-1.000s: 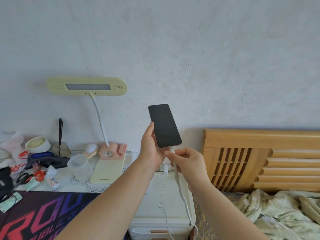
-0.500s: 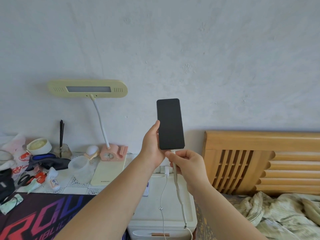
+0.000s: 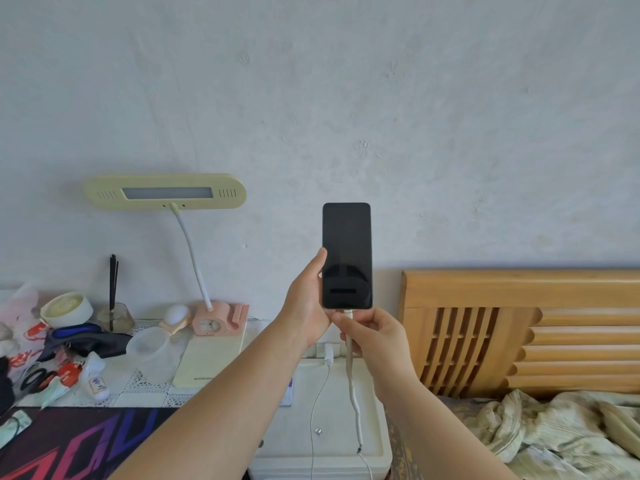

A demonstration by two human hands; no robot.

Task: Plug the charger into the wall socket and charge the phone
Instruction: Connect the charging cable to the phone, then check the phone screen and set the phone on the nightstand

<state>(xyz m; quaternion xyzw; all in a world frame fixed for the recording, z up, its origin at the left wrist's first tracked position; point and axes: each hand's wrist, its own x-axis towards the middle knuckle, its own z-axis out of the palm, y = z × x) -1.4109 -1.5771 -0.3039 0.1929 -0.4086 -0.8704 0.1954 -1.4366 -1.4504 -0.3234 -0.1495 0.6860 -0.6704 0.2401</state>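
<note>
Below the fingers, a white cabinet (image 3: 346, 441) stands between a cluttered desk (image 3: 145, 393) and a wooden headboard (image 3: 519, 327) against a pale wall (image 3: 381, 98), while the left hand (image 3: 306, 306) grips the dark phone (image 3: 347, 256) upright, the right hand (image 3: 375, 336) pinches the charging cable (image 3: 351, 386) at its base, and a mat (image 3: 69, 445) shows large letters, cropped and unreadable.

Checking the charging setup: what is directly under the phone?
Under the phone, the right hand pinches the charging cable at its bottom edge. The fingers cover the connector, so whether it is fully seated cannot be seen.
</note>
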